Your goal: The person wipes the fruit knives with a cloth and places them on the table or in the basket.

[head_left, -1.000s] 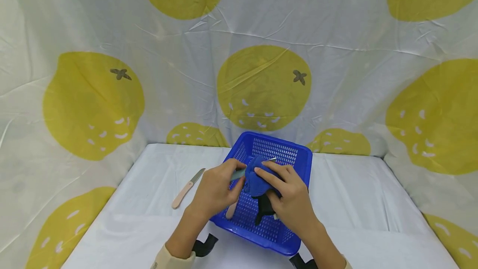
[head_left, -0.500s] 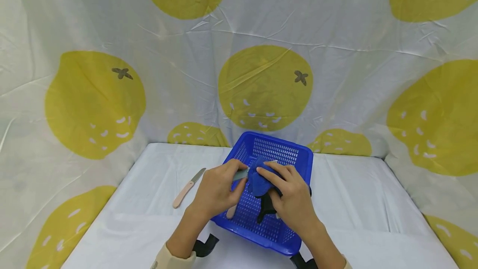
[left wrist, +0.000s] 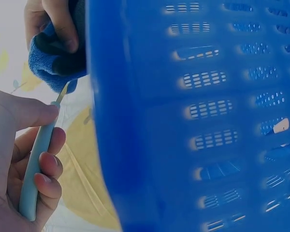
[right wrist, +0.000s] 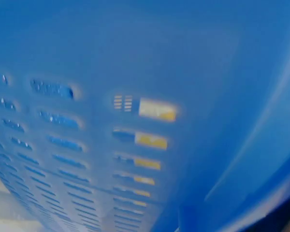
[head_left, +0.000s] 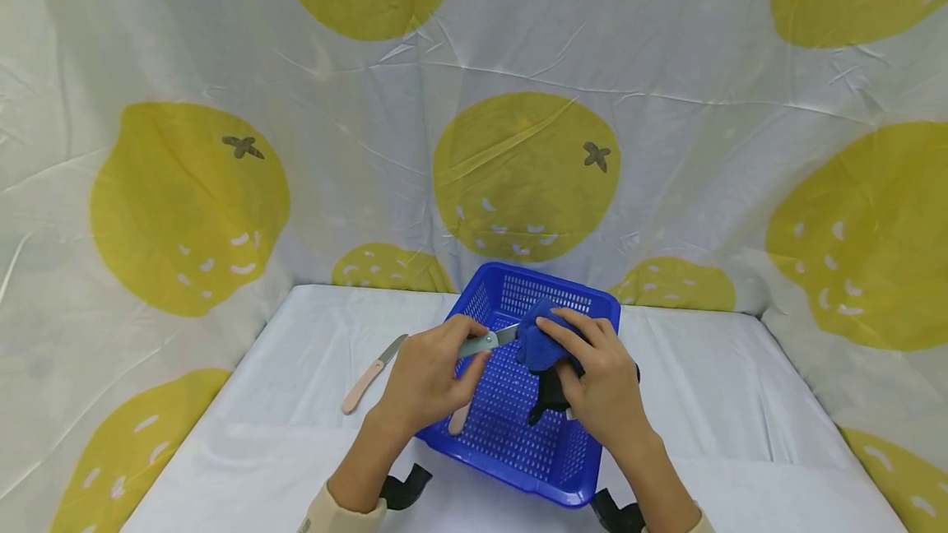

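Over the blue plastic basket (head_left: 511,479), my left hand (head_left: 422,373) grips the pale green handle of a small knife (left wrist: 36,164), thumb near the blade end. My right hand (head_left: 603,381) pinches a blue cloth (head_left: 539,340) round the outer part of the blade. Bare metal shows between handle and cloth. Below the cloth hangs a black piece (head_left: 548,395); I cannot tell whether it belongs to it. In the left wrist view the cloth has dark inner folds. The blade tip is hidden. The right wrist view shows only the basket's wall (right wrist: 208,63), not the hand.
Left of the basket, a knife with a pale pink handle (head_left: 363,385) lies on the white-covered table (head_left: 252,401). Another pale pink handle (head_left: 459,418) rests inside the basket. A lemon-print curtain (head_left: 355,146) hangs behind and at the sides.
My right hand has drawn the cloth to the right along the blade, away from the handle, so more metal shows. My left hand has stayed nearly still with the knife.
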### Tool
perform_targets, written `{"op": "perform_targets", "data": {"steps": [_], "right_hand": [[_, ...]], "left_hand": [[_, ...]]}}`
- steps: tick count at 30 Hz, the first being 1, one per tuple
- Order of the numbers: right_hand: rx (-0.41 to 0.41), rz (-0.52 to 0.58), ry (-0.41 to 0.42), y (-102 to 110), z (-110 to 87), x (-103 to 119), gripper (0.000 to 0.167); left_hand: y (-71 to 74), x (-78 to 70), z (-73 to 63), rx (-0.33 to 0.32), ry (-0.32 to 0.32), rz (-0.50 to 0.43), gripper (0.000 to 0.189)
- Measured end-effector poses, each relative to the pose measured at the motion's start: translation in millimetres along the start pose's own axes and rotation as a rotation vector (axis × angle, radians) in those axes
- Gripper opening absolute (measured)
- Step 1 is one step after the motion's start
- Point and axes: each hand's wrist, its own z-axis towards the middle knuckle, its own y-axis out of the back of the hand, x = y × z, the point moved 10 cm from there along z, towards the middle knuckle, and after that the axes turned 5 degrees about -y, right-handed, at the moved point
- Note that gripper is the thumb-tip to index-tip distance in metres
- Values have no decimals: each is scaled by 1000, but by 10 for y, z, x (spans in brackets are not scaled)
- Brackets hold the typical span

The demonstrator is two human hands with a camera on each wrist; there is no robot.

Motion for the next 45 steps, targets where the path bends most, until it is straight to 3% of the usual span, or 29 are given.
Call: {"op": "perform_targets", "data": {"steps": [7,14,20,27,36,45], "right_hand": [[-22,-14,-31,61,13,-136,54],[-98,-13,-55,172,27,-334,56],[-97,-1,-93,235,36,-414,56],[-47,25,-51,190,20,-162,56],[49,76,82,-29,-31,271,59],[106,59,100,-209,-84,344,59]], "left_hand": [[-5,33,-12,11,19,-13,22],[19,123,-25,5,80,-43,23],[8,165,-29,15,124,-49,23],[-46,162,-29,31,126,-94,27],[-115,96,-19,39,60,-106,25],[-179,38,-39,80,8,-87,31]]}}
